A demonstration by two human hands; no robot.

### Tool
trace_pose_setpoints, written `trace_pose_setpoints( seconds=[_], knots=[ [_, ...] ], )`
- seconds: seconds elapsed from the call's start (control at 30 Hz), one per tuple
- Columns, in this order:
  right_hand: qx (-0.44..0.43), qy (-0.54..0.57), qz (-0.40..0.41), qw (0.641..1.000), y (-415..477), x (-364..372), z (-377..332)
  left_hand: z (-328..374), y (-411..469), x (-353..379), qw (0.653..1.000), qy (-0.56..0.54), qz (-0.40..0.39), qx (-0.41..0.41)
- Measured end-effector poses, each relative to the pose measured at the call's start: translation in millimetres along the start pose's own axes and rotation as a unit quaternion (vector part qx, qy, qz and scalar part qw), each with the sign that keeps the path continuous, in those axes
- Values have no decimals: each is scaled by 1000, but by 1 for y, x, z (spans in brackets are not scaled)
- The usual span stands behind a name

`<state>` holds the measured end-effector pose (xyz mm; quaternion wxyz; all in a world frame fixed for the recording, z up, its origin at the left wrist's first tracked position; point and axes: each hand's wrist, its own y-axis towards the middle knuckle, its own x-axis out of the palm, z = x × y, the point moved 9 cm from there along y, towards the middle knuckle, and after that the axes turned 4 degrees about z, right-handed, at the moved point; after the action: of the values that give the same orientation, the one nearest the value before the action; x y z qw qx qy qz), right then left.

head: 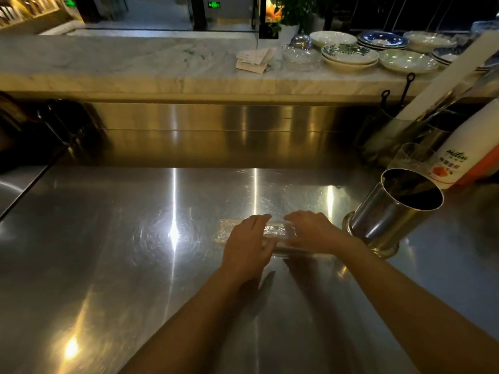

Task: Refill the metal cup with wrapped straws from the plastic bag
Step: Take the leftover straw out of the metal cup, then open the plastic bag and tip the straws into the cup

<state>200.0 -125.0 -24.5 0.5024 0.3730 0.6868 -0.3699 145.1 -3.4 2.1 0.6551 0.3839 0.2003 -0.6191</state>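
Observation:
A clear plastic bag of wrapped straws (275, 230) lies flat on the steel counter (135, 252), lengthwise left to right. My left hand (247, 247) rests on its left half, fingers curled over it. On the bag's right end sits my right hand (313, 232), palm down and fingers wrapped around it. The metal cup (388, 214) stands just right of my right hand, shiny, with a flared base. Its dark inside shows a few straws; how many I cannot tell.
Behind the cup stand a clear glass (413, 157), a white bottle with an orange label (464, 155) and a holder with long tools (405, 122). Stacked plates (351, 54) and paper slips (255, 59) sit on the raised marble ledge. A dark machine (40, 125) is at the left.

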Motion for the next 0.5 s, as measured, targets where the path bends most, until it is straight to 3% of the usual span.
trace_pose_setpoints(
  seconds=[0.1, 0.23, 0.37, 0.5],
  knots=[
    [0, -21, -36, 999, 2, 23, 3, -13, 6, 15, 998, 15, -68, 2],
    [-26, -20, 22, 999, -1, 21, 2, -30, -4, 25, 990, 102, -96, 12],
    [-67, -65, 79, 993, -2, 13, -11, -22, -5, 14, 986, 150, -46, 51],
    [-98, -122, 190, 969, -12, -5, -33, -10, 0, -1, 980, 182, 24, 79]
  ],
)
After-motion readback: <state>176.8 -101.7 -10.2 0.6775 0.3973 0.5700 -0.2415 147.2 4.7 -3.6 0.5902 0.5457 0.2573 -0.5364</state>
